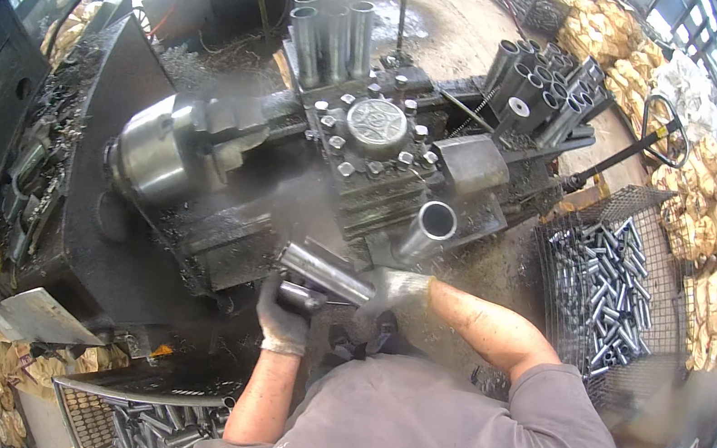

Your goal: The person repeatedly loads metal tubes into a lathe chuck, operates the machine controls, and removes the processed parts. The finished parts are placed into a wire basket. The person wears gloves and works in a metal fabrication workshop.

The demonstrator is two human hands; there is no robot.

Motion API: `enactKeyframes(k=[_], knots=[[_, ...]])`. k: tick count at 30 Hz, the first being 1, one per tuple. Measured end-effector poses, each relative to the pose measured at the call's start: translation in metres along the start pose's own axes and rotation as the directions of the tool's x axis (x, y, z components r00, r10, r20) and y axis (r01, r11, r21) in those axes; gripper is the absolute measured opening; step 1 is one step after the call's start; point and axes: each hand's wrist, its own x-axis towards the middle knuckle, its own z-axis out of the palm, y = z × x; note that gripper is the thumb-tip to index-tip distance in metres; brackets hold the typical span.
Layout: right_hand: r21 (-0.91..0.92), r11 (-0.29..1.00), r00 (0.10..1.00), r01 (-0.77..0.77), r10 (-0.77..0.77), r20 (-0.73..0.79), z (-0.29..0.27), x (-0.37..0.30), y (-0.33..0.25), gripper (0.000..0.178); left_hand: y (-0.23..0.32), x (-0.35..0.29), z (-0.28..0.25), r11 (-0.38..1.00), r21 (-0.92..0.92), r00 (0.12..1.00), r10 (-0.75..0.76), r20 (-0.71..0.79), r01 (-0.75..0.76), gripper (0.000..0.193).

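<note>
Both my hands wear pale, dirty work gloves and are in front of the lathe. My left hand (282, 323) is wrapped round a dark, shiny metal tube (302, 297). Just above it, a longer metal tube (328, 275) slants down to the right, its right end in the closed fingers of my right hand (392, 295). Whether the two tubes touch, I cannot tell. Beyond my right hand, another open-ended metal tube (427, 234) stands upright on the machine. The lathe chuck (153, 149) is at the left, and the square tool post (376, 124) is straight ahead.
Metal tubes (334, 42) stand on the machine's far side, and a larger cluster of tubes (542, 94) stands at the right. Wire baskets (671, 314) hold short tubes at the right and lower left. A pallet truck handle (665, 130) and wrapped bundles (713, 182) are further right.
</note>
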Motion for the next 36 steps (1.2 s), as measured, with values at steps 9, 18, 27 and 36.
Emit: enactKeyframes(k=[9, 18, 27, 36], knots=[[-0.071, 0.975, 0.958, 0.209, -0.218, -0.184, -0.074, -0.13, -0.012, 0.064, 0.008, -0.042, 0.027, 0.774, 0.612, 0.983, 0.182, 0.033, -0.164, 0.05], [-0.108, 0.948, 0.753, 0.299, -0.304, -0.584, -0.106, -0.108, -0.042, 0.05, -0.055, -0.016, 0.14, -0.105, 0.633, 0.542, 0.423, 0.726, -0.767, 0.043], [-0.366, 0.903, 0.852, -0.225, 0.0, -0.523, -0.081, -0.074, 0.009, 0.05, 0.036, -0.07, 0.031, 0.923, 0.266, 0.959, 0.247, 0.14, -0.277, 0.066], [-0.346, 0.932, 0.922, -0.105, -0.04, -0.386, 0.025, 0.025, -0.108, 0.048, 0.063, -0.021, -0.041, 0.967, -0.13, 0.944, 0.244, 0.222, -0.219, 0.083]])
